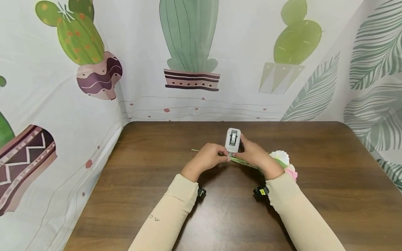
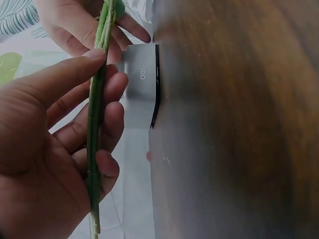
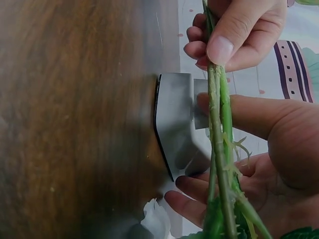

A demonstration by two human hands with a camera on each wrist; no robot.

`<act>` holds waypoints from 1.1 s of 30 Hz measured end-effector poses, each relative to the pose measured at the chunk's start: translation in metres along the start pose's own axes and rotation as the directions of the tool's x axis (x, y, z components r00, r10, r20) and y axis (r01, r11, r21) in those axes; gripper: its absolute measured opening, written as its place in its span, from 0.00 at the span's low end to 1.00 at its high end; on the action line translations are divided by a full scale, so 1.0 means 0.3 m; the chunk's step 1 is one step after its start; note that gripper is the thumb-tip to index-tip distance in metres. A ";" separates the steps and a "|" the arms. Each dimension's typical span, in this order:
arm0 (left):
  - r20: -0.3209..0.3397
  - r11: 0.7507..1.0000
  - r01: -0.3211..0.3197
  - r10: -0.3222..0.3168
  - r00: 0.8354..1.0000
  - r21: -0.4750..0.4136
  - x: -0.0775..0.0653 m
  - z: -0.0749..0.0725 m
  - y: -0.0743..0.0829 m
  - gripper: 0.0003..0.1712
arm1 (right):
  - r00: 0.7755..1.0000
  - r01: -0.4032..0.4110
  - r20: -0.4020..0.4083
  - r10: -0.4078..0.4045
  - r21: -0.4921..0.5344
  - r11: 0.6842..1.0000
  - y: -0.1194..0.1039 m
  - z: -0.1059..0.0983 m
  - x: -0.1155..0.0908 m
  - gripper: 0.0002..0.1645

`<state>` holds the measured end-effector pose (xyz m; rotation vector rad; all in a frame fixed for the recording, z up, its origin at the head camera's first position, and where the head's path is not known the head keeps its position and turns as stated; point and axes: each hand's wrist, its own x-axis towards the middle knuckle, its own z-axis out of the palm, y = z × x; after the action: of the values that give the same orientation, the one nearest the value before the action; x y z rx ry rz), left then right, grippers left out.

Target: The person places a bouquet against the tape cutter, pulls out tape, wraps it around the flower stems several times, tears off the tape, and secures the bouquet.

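Note:
My left hand (image 1: pixel 205 157) grips a bundle of green flower stems (image 2: pixel 93 129), thumb pressed along them and fingers curled beneath. The stems (image 3: pixel 216 129) run across in front of my right palm toward artificial flowers. A white-grey tape dispenser (image 1: pixel 232 147), marked "deli" in the left wrist view, stands on the table just beyond both hands. My right hand (image 1: pixel 255 154) holds it, thumb at its front end by a small grey piece and fingertips along its side. White blossom (image 1: pixel 280 157) and pink blossom (image 1: pixel 291 173) show beyond the right wrist, partly hidden by it.
A brown wooden table (image 1: pixel 141 195) lies under everything. Behind and to the left hangs a white cloth (image 1: pixel 141 62) printed with cacti and leaves. One thin stem end (image 1: pixel 195 150) sticks out left of my left hand.

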<state>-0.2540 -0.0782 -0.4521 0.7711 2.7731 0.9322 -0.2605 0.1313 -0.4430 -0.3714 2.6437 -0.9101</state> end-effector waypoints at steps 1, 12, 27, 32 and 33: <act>-0.001 1.000 0.001 -0.001 1.000 0.000 0.001 0.001 0.000 0.05 | 1.000 0.001 0.005 -0.001 0.001 1.000 0.001 -0.002 0.002 0.59; -0.025 0.999 -0.011 0.011 1.000 0.032 0.008 0.017 0.013 0.07 | 0.999 0.040 0.038 -0.037 -0.076 0.996 0.011 -0.022 0.027 0.60; -0.072 0.996 -0.070 0.074 0.995 0.056 0.015 0.029 0.024 0.07 | 0.999 0.023 0.050 -0.011 -0.245 0.969 -0.029 -0.045 0.034 0.59; -0.096 0.995 -0.092 0.095 0.991 0.038 0.018 0.033 0.026 0.07 | 0.998 0.018 0.062 -0.002 -0.269 0.963 -0.035 -0.052 0.034 0.57; -0.103 0.995 -0.097 0.100 0.990 0.036 0.018 0.034 0.027 0.07 | 0.998 0.023 0.063 -0.005 -0.275 0.961 -0.037 -0.054 0.034 0.57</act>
<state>-0.2525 -0.0645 -0.4552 0.8969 2.8683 0.9757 -0.2744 0.1282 -0.4263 -0.4762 2.7166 -0.5227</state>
